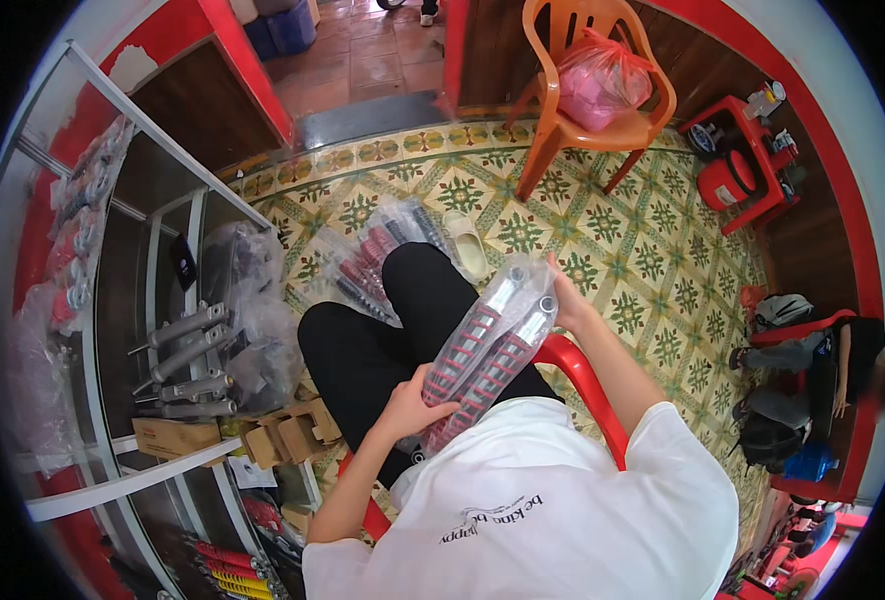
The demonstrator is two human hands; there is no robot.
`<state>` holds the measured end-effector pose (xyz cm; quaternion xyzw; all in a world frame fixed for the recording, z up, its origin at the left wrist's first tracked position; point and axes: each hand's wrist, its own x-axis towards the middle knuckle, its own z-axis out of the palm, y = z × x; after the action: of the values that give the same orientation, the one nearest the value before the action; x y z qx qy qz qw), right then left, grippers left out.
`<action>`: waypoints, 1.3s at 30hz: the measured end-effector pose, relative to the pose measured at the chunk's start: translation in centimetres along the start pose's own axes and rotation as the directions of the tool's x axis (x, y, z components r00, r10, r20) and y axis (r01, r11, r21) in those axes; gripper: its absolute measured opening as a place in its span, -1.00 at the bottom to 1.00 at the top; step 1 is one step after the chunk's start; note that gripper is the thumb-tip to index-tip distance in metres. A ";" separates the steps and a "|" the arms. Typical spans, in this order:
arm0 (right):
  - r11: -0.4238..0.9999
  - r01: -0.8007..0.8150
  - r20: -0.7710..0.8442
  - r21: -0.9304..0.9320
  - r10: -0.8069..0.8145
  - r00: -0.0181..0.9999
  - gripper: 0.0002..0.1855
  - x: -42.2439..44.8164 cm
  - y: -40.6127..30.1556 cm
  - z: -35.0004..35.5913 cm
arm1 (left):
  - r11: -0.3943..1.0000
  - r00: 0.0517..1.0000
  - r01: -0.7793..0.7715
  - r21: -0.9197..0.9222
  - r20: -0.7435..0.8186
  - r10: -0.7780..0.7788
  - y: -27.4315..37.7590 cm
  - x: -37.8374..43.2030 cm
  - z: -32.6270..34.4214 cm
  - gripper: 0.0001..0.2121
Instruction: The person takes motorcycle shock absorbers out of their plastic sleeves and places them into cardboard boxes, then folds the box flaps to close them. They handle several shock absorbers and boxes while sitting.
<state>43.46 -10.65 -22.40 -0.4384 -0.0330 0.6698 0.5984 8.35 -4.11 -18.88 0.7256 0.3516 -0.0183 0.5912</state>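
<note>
Two shock absorbers with red coil springs lie side by side in a clear plastic bag, across my lap. My left hand grips the bagged pair near the lower end, its thumb over the springs. At the upper end, by the silver mounting eyes, my right hand holds the bag's edge; its fingers are partly hidden behind the plastic. More bagged shock absorbers, with red and dark springs, lie on the tiled floor past my knees.
A glass shelf unit on the left holds grey fork tubes and cardboard boxes. An orange plastic chair bears a pink bag. A pale slipper lies on the floor. A person sits at the right.
</note>
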 end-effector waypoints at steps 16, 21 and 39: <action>0.960 0.271 -0.344 0.067 -0.233 0.910 -0.38 -5.0 9.3 5.8 | 0.993 0.992 0.063 0.096 -0.118 -0.052 0.9 -3.7 0.1 -0.37; 0.952 0.305 -0.380 -0.004 -0.283 0.880 -0.36 -4.4 10.0 6.2 | 0.991 0.991 0.105 0.081 -0.087 -0.098 0.0 -4.7 -0.4 -0.42; 0.984 0.175 -0.261 0.014 -0.166 0.951 -0.45 -5.9 13.0 10.6 | 0.997 0.984 0.053 -0.055 -0.168 -0.062 -3.9 -7.7 0.5 -0.33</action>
<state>26.15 -14.13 -20.08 -0.5065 0.0200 0.5531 0.6611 0.63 -8.10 -18.93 0.6991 0.4219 0.0352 0.5762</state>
